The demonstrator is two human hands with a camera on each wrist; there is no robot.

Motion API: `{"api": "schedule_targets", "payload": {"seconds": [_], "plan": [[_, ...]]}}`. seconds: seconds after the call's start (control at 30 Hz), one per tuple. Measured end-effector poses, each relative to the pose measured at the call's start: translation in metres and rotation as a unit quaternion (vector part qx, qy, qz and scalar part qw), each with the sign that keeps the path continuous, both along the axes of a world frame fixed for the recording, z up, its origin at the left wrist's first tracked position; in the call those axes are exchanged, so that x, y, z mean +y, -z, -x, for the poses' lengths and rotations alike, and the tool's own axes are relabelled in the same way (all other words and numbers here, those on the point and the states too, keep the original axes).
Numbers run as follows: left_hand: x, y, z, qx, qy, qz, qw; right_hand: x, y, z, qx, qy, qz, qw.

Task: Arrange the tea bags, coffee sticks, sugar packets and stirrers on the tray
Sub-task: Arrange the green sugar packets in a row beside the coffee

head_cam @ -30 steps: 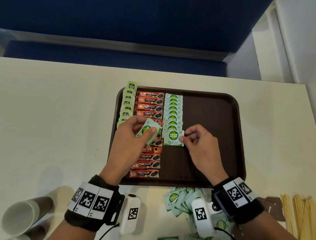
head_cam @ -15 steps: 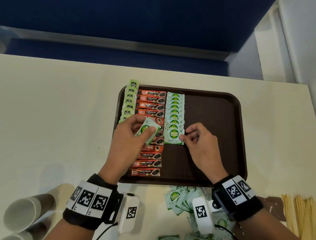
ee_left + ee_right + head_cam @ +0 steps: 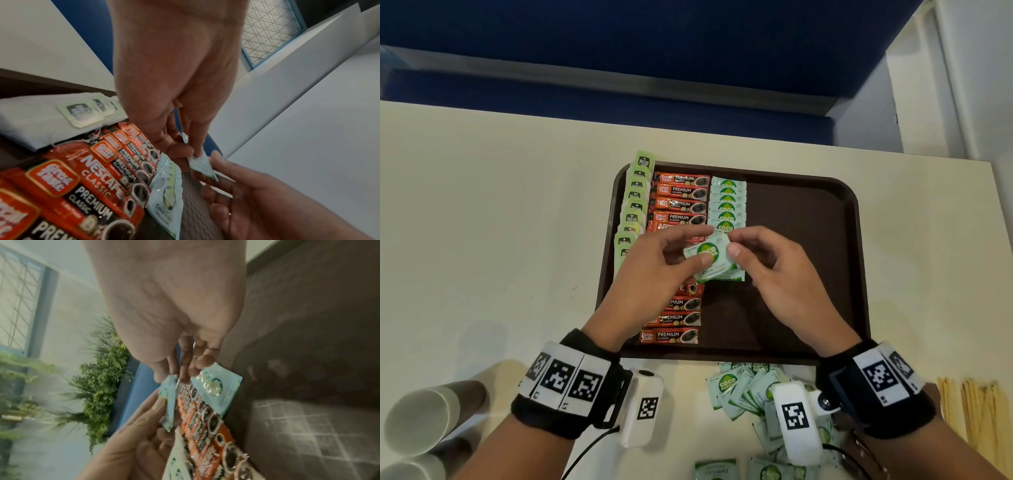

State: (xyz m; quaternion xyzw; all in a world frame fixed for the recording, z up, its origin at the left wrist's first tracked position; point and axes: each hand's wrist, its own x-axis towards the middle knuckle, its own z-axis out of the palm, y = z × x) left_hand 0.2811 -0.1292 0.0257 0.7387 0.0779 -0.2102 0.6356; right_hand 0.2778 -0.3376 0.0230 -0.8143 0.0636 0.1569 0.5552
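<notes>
A brown tray (image 3: 798, 257) holds a left column of green tea bags (image 3: 637, 205), a row of red coffee sticks (image 3: 681, 192) and a column of green-and-white sugar packets (image 3: 726, 205). Above that column's near end, one sugar packet (image 3: 709, 250) is held tilted between both hands. My left hand (image 3: 707, 246) pinches its left side with thumb and forefinger. My right hand (image 3: 729, 244) pinches its upper right corner. In the right wrist view the held packet (image 3: 167, 399) stands on edge beside the last laid packet (image 3: 218, 387).
Loose sugar packets (image 3: 739, 390) lie heaped on the table just before the tray's near edge. Wooden stirrers (image 3: 969, 411) lie at the near right. Paper cups (image 3: 424, 421) lie on their sides at the near left. The tray's right half is bare.
My right hand let go of the packet it had laid on the tray and rose to the left. My left hand brought its packet rightwards, and both hands now pinch it.
</notes>
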Motion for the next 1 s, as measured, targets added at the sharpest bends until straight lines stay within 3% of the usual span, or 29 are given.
{"api": "schedule_targets", "payload": {"seconds": [0.1,0.3,0.43,0.53,1.0], "plan": [[-0.003,-0.002,0.002,-0.009,-0.007,-0.011,1.000,-0.001,-0.005,0.001,0.027,-0.023,-0.024,0.999],[-0.004,0.002,0.011,0.015,-0.045,-0.024,0.999,-0.009,0.006,0.011,0.044,0.036,-0.022,0.998],[-0.006,0.011,0.017,-0.014,-0.011,-0.105,0.994,-0.012,0.017,0.019,0.078,0.045,-0.012,0.996],[-0.005,0.013,0.017,-0.029,-0.039,-0.128,0.991,-0.014,0.025,0.022,0.090,0.085,-0.011,0.992],[0.007,0.015,0.020,-0.035,-0.036,-0.126,0.991,-0.010,0.047,0.020,0.013,0.099,0.104,0.990]]}}
